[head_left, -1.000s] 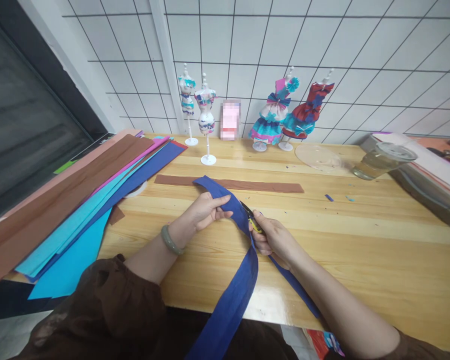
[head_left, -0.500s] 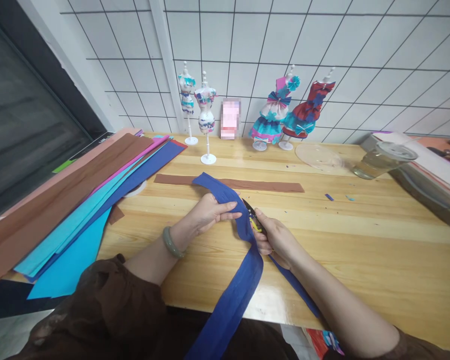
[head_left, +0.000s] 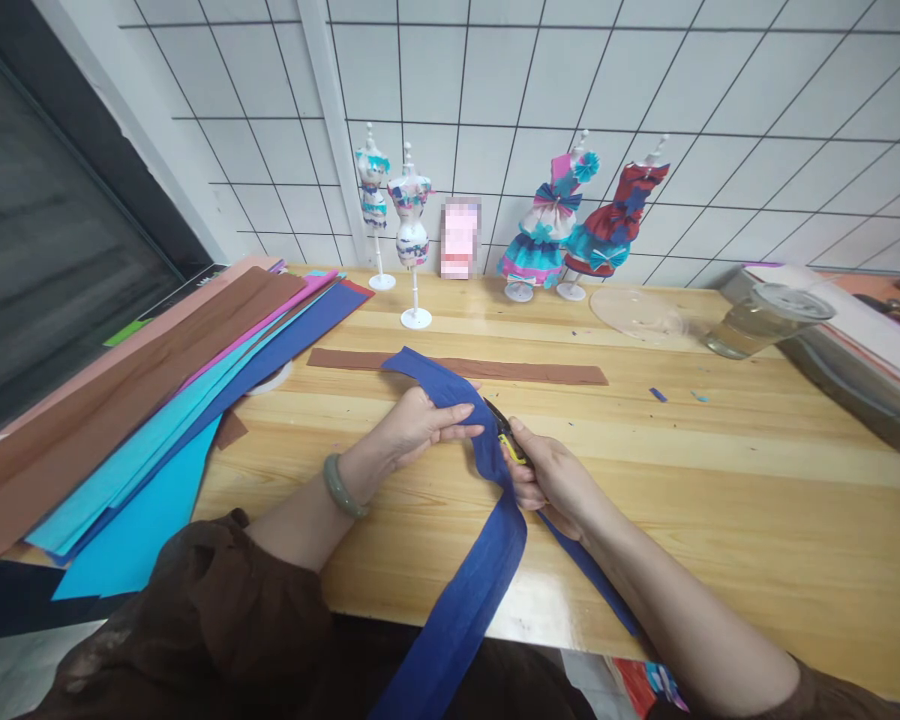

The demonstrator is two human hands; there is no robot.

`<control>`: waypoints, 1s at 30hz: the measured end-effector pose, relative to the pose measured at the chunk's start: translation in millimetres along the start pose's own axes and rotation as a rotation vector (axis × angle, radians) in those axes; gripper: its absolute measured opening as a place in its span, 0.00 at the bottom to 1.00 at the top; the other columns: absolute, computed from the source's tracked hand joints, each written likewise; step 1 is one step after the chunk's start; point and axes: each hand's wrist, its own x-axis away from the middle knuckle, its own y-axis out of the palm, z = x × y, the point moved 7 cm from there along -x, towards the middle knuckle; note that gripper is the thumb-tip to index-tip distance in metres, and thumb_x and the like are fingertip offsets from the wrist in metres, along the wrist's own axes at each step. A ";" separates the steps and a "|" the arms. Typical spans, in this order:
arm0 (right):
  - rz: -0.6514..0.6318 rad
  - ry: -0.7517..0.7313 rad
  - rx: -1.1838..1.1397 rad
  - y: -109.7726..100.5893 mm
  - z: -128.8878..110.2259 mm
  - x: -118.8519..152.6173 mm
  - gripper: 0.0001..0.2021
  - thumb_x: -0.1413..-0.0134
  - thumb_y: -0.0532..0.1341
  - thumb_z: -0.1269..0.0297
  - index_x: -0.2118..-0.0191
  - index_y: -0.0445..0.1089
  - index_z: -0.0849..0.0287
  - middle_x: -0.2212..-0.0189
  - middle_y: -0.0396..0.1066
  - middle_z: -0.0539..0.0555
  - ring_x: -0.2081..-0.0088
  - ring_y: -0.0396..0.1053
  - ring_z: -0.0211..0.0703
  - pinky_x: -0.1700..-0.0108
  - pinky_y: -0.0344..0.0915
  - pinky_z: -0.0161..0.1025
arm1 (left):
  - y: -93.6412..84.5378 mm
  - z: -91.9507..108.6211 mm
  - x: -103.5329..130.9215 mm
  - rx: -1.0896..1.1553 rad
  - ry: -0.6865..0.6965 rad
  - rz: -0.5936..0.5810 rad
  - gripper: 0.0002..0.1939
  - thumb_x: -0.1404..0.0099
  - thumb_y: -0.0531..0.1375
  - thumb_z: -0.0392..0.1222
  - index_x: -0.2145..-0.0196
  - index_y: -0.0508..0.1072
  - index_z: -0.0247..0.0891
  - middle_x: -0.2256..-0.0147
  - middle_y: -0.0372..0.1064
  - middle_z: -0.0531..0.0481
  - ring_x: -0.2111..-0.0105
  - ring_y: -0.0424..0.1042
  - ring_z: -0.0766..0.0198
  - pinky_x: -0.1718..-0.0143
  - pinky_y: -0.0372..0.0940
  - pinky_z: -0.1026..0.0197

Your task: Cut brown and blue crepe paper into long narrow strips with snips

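The left hand [head_left: 420, 425] is closed on a long dark blue crepe strip [head_left: 487, 560], pinching its upper part between thumb and fingers just above the tabletop [head_left: 720, 480]. The strip is crinkled and matte; it runs from near a brown strip [head_left: 555, 373] down over the tabletop's near edge. The right hand [head_left: 551, 480] is closed around small scissors [head_left: 506, 435] with a yellow handle, their blades against the blue strip just beside the left fingers. Coloured paper sheets [head_left: 157, 420] lie stacked further left.
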 end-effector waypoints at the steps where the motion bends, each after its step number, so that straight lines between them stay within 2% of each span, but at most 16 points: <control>1: 0.006 -0.003 0.004 -0.6 -0.1 -0.2 0.21 0.50 0.54 0.44 0.78 0.56 0.58 0.87 0.39 0.39 0.86 0.34 0.26 0.86 0.35 0.27 | -0.1 0.2 0.0 0.001 0.001 0.002 0.17 0.50 0.66 0.33 0.60 0.72 0.35 0.62 0.72 0.47 0.61 0.70 0.61 0.57 0.68 0.53; 8: 0.025 0.008 0.010 -2.0 0.9 -1.1 0.21 0.50 0.53 0.44 0.76 0.58 0.59 0.88 0.41 0.39 0.86 0.35 0.26 0.86 0.36 0.27 | 0.9 1.6 0.5 -0.019 0.004 -0.004 0.19 0.50 0.66 0.34 0.59 0.72 0.36 0.63 0.72 0.47 0.61 0.71 0.61 0.57 0.68 0.54; 16: -0.030 -0.010 -0.024 0.9 0.7 -1.4 0.21 0.47 0.51 0.44 0.74 0.59 0.60 0.87 0.42 0.40 0.86 0.35 0.26 0.86 0.36 0.27 | 7.9 -1.1 2.9 -0.034 -0.006 -0.050 0.20 0.50 0.66 0.34 0.57 0.72 0.37 0.63 0.72 0.48 0.62 0.71 0.62 0.58 0.68 0.55; 30: 0.006 -0.031 -0.030 0.1 -1.1 -0.8 0.22 0.49 0.53 0.44 0.76 0.59 0.60 0.88 0.42 0.39 0.86 0.36 0.26 0.86 0.36 0.27 | 11.0 -5.3 3.8 -0.033 -0.019 -0.072 0.23 0.50 0.66 0.35 0.55 0.70 0.37 0.64 0.71 0.48 0.64 0.71 0.63 0.59 0.69 0.55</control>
